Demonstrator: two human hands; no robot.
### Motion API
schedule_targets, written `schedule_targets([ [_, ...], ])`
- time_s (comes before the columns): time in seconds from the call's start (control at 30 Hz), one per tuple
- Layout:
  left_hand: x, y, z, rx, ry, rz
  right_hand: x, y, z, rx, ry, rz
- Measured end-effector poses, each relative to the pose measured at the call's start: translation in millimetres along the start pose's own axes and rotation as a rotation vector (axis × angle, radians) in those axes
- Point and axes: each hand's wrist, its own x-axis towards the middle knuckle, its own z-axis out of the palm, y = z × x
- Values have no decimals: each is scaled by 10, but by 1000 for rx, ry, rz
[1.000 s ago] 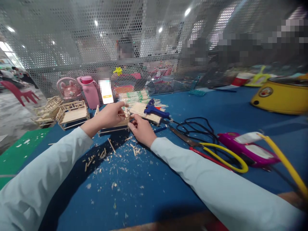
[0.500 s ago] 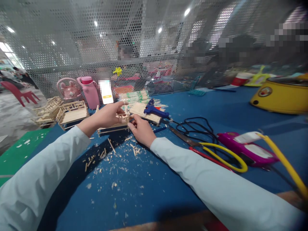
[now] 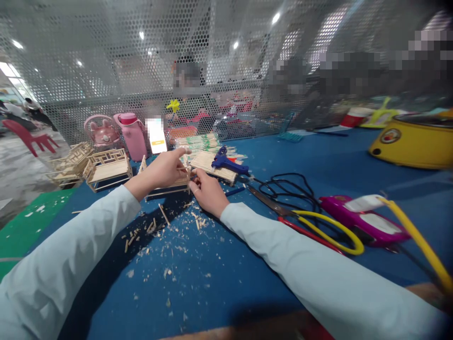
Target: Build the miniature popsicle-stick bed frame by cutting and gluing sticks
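Note:
A small wooden stick frame (image 3: 169, 190) stands on the blue table between my hands. My left hand (image 3: 165, 169) reaches over its top, fingers bent around the upper right part of the frame; the fingertips are partly hidden. My right hand (image 3: 208, 190) pinches the frame's right end from the side, thumb and index finger close together. Behind my hands lie a flat wooden stick panel (image 3: 201, 162) and a blue glue gun (image 3: 228, 163). Two similar pieces of stick furniture stand to the left, the nearer one a bench (image 3: 109, 171).
A pink bottle (image 3: 132, 137) and a lit phone (image 3: 156, 135) stand at the back by a mesh screen. On the right lie scissors (image 3: 329, 231), a black cable, a magenta tool (image 3: 364, 219) and a yellow pot (image 3: 414, 141). Wood scraps (image 3: 132, 236) litter the front.
My left hand has shifted slightly right along the top of the frame, and its forearm has moved right too. My right hand has hardly moved.

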Motion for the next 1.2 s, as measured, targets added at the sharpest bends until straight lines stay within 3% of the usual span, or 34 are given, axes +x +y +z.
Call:
schedule_targets([
  [0.4, -19, -34, -2, 42, -67, 107, 1, 40, -10, 11, -13, -1],
  [0.53, -66, -85, -139, 38, -79, 113, 1, 41, -15, 19, -4, 0],
  [0.63, -191, -103, -336, -65, -4, 114, 0, 46, -15, 15, -3, 3],
  [0.73, -411, -137, -429, -196, 204, 99, 4, 64, -10, 21, -1, 6],
  [0.8, -590, -176, -366, -227, 418, 20, 11, 87, 0, 46, 10, 9],
  [0.87, -772, -210, -217, -196, 493, -75, 22, 111, 11, 81, 27, 16],
  [1.03, -1095, -193, 191, -194, 372, -101, 34, 132, -22, 128, 57, 10],
  [1.2, -1149, -165, 292, -192, 316, -68, 42, 145, -170, 204, -52, -57],
])
